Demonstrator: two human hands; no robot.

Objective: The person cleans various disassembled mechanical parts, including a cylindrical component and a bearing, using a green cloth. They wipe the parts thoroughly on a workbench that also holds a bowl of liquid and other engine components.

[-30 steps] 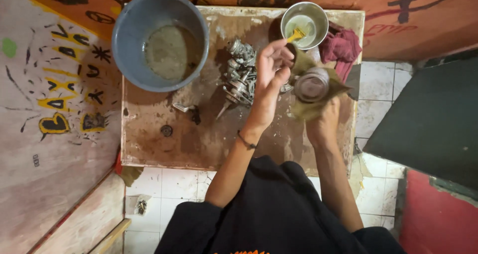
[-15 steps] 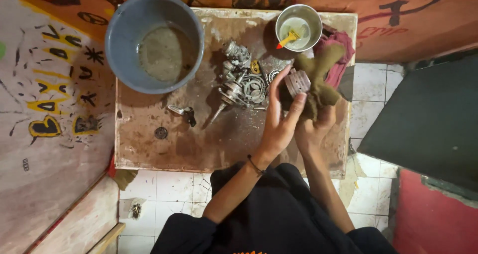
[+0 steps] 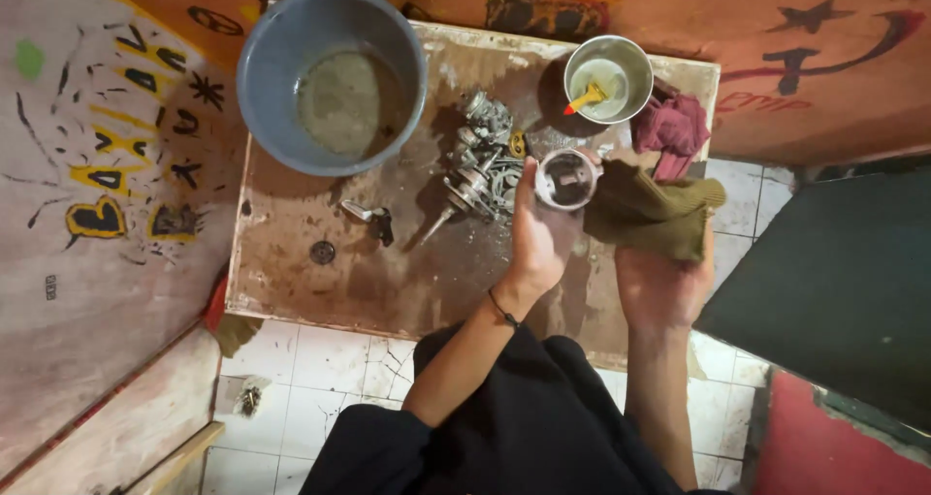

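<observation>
Nearest, over the worktop's [image 3: 320, 301] front edge toward its right corner, the right hand [image 3: 664, 287] is closed on a bunched olive-green rag [image 3: 652, 209], which droops soft and limp across the fingers. Just beside it, further in, the left hand [image 3: 536, 238] is clamped on a short, hollow metal cylinder [image 3: 567, 178], fingers curled around its outer wall with the open end facing up; the piece sits above the worktop, right of centre. It looks stiff and fairly heavy for its bulk, probably greasy and so slippery, and the outer wall seems the safest place to take hold, not the thin rim. Touching or nearly touching it on the left lies a heap of small metal engine parts [image 3: 480, 160]. Beyond, at the back left corner, stands a grey-blue plastic basin [image 3: 254, 63] holding a shallow pool of murky liquid. At the back right corner sits a small metal cup [image 3: 635, 59] with pale liquid and a yellow-handled brush [image 3: 589, 96] standing in it, and a dark red cloth [image 3: 674, 127] lies just beside.
</observation>
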